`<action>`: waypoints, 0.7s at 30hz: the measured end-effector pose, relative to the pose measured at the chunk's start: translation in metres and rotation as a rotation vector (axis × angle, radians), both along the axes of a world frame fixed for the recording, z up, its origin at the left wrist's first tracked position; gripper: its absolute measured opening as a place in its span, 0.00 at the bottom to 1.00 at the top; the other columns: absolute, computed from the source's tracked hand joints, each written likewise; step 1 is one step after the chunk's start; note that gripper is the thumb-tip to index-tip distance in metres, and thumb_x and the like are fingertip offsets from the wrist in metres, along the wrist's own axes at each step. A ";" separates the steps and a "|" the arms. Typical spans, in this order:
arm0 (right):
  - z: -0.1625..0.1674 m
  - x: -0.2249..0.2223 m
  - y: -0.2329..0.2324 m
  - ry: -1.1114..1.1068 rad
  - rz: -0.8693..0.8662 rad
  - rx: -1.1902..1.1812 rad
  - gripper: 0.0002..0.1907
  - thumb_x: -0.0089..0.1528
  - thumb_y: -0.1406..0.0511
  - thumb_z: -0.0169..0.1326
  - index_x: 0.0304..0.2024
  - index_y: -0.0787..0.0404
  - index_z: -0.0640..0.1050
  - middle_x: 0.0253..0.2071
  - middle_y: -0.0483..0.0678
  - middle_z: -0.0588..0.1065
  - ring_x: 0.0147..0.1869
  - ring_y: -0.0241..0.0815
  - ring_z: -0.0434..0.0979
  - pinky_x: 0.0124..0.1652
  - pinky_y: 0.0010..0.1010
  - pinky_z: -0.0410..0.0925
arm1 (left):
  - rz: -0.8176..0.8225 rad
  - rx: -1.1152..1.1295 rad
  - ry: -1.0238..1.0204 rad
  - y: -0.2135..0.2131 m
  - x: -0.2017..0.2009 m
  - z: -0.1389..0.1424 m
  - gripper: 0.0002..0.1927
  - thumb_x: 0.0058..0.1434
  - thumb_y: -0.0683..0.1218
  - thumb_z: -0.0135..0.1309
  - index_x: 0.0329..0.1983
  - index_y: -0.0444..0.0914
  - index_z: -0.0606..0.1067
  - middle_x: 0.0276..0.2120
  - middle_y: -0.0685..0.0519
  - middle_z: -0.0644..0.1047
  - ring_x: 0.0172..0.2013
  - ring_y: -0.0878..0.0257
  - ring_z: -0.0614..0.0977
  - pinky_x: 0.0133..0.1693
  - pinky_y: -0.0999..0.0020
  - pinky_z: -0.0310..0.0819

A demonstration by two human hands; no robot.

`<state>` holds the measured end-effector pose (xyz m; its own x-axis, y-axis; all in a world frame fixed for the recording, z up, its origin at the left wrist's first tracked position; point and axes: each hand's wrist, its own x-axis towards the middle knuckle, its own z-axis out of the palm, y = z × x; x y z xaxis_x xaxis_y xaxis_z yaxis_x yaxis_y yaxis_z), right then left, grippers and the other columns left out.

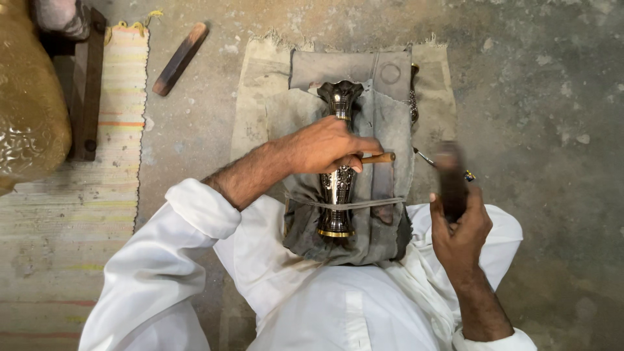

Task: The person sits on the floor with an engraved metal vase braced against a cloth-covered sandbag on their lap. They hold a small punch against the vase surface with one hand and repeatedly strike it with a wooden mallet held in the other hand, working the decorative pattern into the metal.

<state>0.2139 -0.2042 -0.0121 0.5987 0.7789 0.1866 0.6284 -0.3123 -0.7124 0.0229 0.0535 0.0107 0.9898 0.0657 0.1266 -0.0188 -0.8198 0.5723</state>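
Left hand (328, 148) clenched over a wooden-handled tool (380, 157) on the dark vase (338, 175) — tip hidden — right hand (458, 224) gripping a blurred dark block (450, 179).

The dark engraved metal vase (338, 185) lies on its side across the grey cloth on my lap, fluted mouth pointing away, brass-ringed foot toward me. A wooden-handled tool (379, 158) rests across its neck; a dark mallet (451, 182) stands upright, blurred.
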 end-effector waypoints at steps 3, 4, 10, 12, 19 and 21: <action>0.001 -0.002 -0.001 -0.401 0.146 -0.084 0.26 0.57 0.72 0.63 0.59 0.66 0.76 0.41 0.57 0.77 0.42 0.55 0.78 0.41 0.44 0.71 | -0.030 0.018 -0.099 0.001 -0.001 0.000 0.20 0.61 0.52 0.58 0.55 0.40 0.75 0.21 0.49 0.79 0.23 0.55 0.82 0.28 0.53 0.72; 0.002 -0.002 -0.002 -0.273 0.091 -0.034 0.23 0.60 0.70 0.64 0.57 0.66 0.75 0.40 0.56 0.76 0.41 0.54 0.78 0.41 0.42 0.70 | -0.033 0.016 -0.071 0.001 -0.001 0.000 0.20 0.62 0.52 0.58 0.54 0.40 0.75 0.20 0.49 0.78 0.23 0.53 0.82 0.29 0.52 0.71; 0.004 -0.005 -0.004 -0.355 0.138 0.019 0.23 0.59 0.69 0.62 0.57 0.67 0.75 0.44 0.57 0.77 0.44 0.54 0.78 0.43 0.41 0.70 | -0.048 -0.003 -0.064 0.003 -0.002 0.000 0.19 0.62 0.52 0.59 0.54 0.41 0.75 0.20 0.47 0.77 0.25 0.49 0.81 0.30 0.49 0.69; 0.004 -0.005 -0.005 -0.192 0.054 0.094 0.19 0.65 0.67 0.64 0.54 0.67 0.73 0.43 0.57 0.75 0.42 0.50 0.78 0.42 0.38 0.70 | -0.046 -0.016 -0.011 0.004 -0.002 0.000 0.18 0.63 0.52 0.58 0.54 0.42 0.75 0.20 0.48 0.78 0.25 0.50 0.82 0.30 0.49 0.69; 0.002 -0.006 -0.007 -0.226 0.061 0.106 0.18 0.63 0.69 0.62 0.54 0.66 0.74 0.40 0.55 0.77 0.44 0.51 0.77 0.44 0.38 0.69 | -0.096 0.006 -0.095 0.008 0.000 0.003 0.19 0.63 0.53 0.58 0.54 0.41 0.76 0.21 0.48 0.78 0.25 0.50 0.82 0.29 0.50 0.70; 0.002 -0.007 -0.008 0.132 -0.044 0.145 0.16 0.67 0.67 0.62 0.53 0.64 0.72 0.37 0.52 0.77 0.38 0.47 0.75 0.41 0.34 0.69 | -0.086 -0.011 -0.066 0.006 0.000 0.003 0.18 0.63 0.53 0.56 0.54 0.41 0.75 0.21 0.49 0.79 0.25 0.52 0.83 0.29 0.50 0.71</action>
